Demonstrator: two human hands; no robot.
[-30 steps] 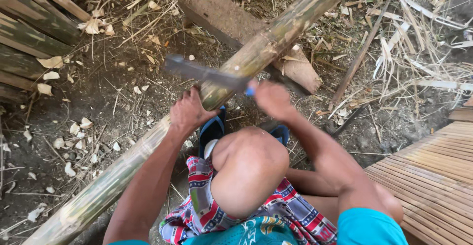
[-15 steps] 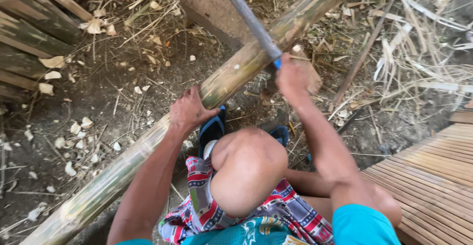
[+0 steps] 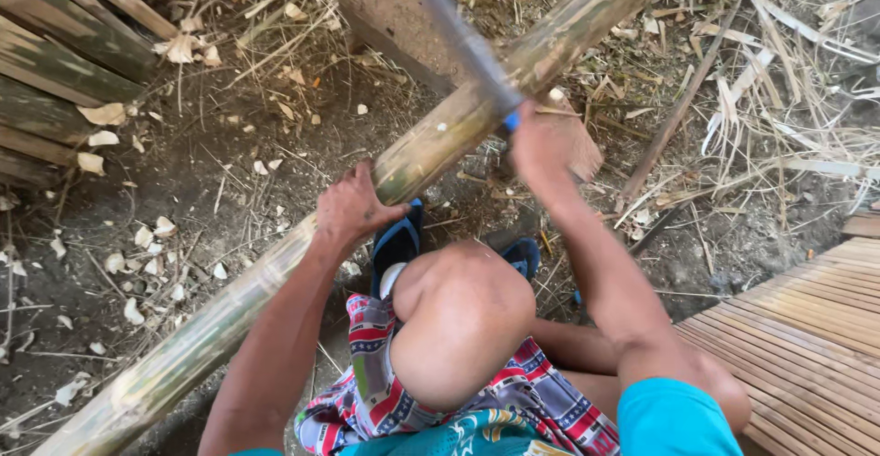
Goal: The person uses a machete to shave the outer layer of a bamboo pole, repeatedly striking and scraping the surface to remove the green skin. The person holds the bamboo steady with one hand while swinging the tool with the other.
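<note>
Left hand: the left hand (image 3: 353, 208) is clamped on the pole (image 3: 302, 250), fingers wrapped over its top, pinning it down.
Right hand: the right hand (image 3: 541, 144) is closed tight on the blue handle of the knife (image 3: 467, 43), with the blade raised and blurred above the pole.
Pole: a long bamboo pole lies slantwise across the dirt, from lower left to upper right, its far part resting over a log (image 3: 403, 25).
Progress: pale chips (image 3: 137, 236) lie scattered on the ground (image 3: 229, 153) to the left, so some chopping looks done; the pole is whole, with no clear cut showing where the blade points.
Change: a second ago the blade lay flat across the pole near the left hand; half a second ago it was lifted, and now it stands higher and further up the pole. The left hand has not shifted.
Nearby: knee (image 3: 463, 314) in patterned shorts, blue sandals (image 3: 399, 241), slatted bamboo floor (image 3: 807, 328) at right, dry straw (image 3: 779, 89).
</note>
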